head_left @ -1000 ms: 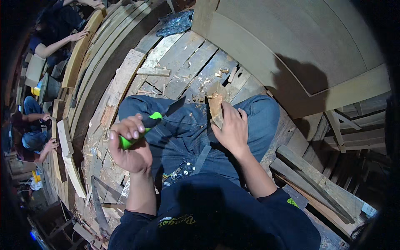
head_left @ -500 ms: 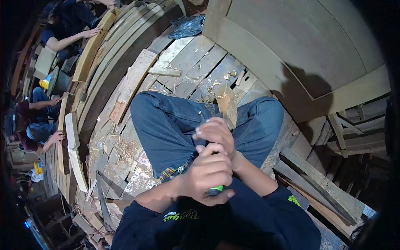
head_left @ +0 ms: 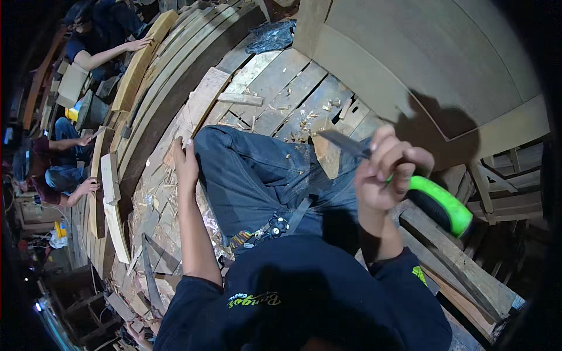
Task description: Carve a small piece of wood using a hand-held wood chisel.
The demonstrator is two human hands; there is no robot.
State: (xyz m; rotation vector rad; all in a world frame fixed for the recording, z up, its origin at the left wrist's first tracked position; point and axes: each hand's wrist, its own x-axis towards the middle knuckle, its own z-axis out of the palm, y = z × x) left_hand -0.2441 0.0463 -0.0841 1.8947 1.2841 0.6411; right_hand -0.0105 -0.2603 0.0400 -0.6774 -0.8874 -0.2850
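Note:
My right hand (head_left: 389,169) is raised over my right knee, closed round a chisel with a green and black handle (head_left: 442,205). Its flat metal blade (head_left: 345,143) points left. Behind the blade, a light piece of wood (head_left: 329,155) lies between my legs. My left hand (head_left: 186,169) reaches out beside my left knee, fingers stretched, at the lower end of a rough plank (head_left: 202,102). Whether those fingers press on the plank is hard to tell. Keys with a striped cord (head_left: 257,234) hang at my waist.
Wood shavings (head_left: 167,205) litter the boards. Long curved timbers (head_left: 193,58) run along the left, with two other people (head_left: 55,158) working beyond them. A large wooden panel (head_left: 421,64) stands at the far right; beams (head_left: 462,263) lie by my right side.
My hands were together at my lap, round the green handle. They have parted: the right rose rightward with the chisel, and the left moved out to the plank at the left.

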